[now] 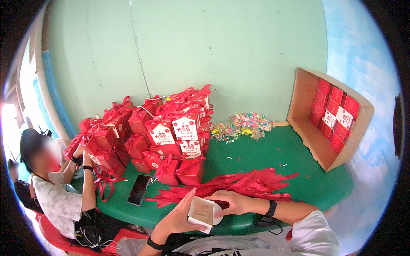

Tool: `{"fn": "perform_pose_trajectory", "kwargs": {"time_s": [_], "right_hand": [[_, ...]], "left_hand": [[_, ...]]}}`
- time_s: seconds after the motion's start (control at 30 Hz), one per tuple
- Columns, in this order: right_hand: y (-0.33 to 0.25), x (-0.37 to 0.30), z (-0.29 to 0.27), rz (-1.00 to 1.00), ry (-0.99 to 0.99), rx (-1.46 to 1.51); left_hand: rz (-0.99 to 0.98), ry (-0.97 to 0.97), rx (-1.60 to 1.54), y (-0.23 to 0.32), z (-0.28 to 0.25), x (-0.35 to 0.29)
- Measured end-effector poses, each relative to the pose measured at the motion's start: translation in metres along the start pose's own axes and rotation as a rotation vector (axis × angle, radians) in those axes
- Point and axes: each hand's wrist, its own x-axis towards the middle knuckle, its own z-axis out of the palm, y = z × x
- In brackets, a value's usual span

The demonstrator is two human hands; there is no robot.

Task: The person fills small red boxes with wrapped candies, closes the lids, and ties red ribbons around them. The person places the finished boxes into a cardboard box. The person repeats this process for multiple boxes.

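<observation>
A small paper gift box [200,210] is held over the table's front edge, its open mouth showing a white inside. My left hand [177,216] wraps its left side and underside, fingers closed on it. From the right, my right hand [230,202] grips its right edge beside a rounded white flap; some of those fingertips are hidden. Just beyond both hands, a long loose bundle of red ribbons [252,182] lies across the green table [256,155].
Red and white gift boxes tied with ribbon [183,130] are stacked at left centre. Wrapped candies [243,126] lie by the wall. A tipped cardboard carton [363,106] holds more boxes at right. A phone [139,190] lies front left. A co-worker [60,196] handles boxes at left.
</observation>
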Motion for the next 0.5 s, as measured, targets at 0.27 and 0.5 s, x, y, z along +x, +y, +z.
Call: {"fn": "perform_pose_trajectory", "kwargs": {"time_s": [0.27,0.5], "right_hand": [[-0.004,0.001,-0.003,0.094,-0.071,0.117],[-0.013,0.003,-0.001,0.129,-0.101,0.063]], "left_hand": [[0.091,0.031,-0.139,-0.032,0.020,0.004],[-0.031,0.026,-0.538,-0.043,0.038,-0.006]]}}
